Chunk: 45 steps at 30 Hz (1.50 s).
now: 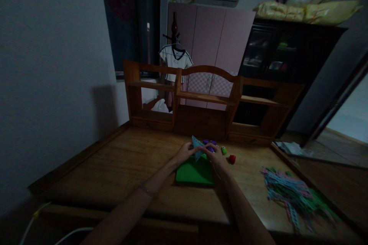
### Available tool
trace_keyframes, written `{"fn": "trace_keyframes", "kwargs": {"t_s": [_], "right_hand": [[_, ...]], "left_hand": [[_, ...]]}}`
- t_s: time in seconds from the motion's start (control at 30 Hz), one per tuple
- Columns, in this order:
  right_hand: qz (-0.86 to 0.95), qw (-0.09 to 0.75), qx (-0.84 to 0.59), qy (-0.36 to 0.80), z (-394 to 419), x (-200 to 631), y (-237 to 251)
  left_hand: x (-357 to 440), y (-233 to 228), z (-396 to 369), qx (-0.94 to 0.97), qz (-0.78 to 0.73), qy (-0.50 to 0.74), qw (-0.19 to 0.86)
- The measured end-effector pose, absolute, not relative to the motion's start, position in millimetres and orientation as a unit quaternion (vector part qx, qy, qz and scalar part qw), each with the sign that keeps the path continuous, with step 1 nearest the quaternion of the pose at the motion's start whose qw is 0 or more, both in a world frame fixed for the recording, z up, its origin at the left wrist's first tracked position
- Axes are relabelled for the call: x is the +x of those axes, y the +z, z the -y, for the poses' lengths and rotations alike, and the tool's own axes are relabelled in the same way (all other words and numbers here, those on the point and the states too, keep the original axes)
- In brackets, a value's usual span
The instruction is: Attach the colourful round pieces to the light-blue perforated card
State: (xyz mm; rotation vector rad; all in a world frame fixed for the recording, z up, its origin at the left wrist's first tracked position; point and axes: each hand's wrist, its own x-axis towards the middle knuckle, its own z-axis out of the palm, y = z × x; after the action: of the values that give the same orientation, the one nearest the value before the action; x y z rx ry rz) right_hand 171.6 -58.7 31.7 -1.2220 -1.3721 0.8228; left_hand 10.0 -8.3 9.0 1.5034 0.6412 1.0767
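Observation:
Both hands meet above the middle of the wooden desk point(138, 160). My left hand point(184, 153) is closed on the left side of a light blue triangular piece point(196, 146), which stands up with one point at the top. The fingers of my right hand point(216, 157) pinch the same piece from the right. Under the hands lies a flat green board point(194, 174). Just beyond the right hand are small purple pieces point(213, 142), a small green piece point(224, 151) and a red piece point(232, 159). The piece's material is too dim to tell.
A loose pile of pink, blue and green perforated strips point(296, 195) lies at the desk's right side. A wooden shelf unit point(205, 97) rises along the back edge. A wall point(57, 65) bounds the left, and a white cable point(74, 231) hangs at the front left.

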Motion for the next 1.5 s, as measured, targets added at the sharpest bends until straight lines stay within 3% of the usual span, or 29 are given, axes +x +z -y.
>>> {"fn": "trace_keyframes", "kwargs": {"t_s": [0.93,1.3,1.5], "right_hand": [[0.604,0.570,-0.500,0.245,47,177,17],[0.587,0.522,-0.540,0.302,46,181,20],[0.602,0.544,-0.499,0.303,50,179,22]], "left_hand": [[9,10,10,0.642,-0.292,0.440,0.556],[7,18,15,0.621,-0.305,0.438,0.574],[7,19,15,0.615,-0.314,0.442,0.573]]}}
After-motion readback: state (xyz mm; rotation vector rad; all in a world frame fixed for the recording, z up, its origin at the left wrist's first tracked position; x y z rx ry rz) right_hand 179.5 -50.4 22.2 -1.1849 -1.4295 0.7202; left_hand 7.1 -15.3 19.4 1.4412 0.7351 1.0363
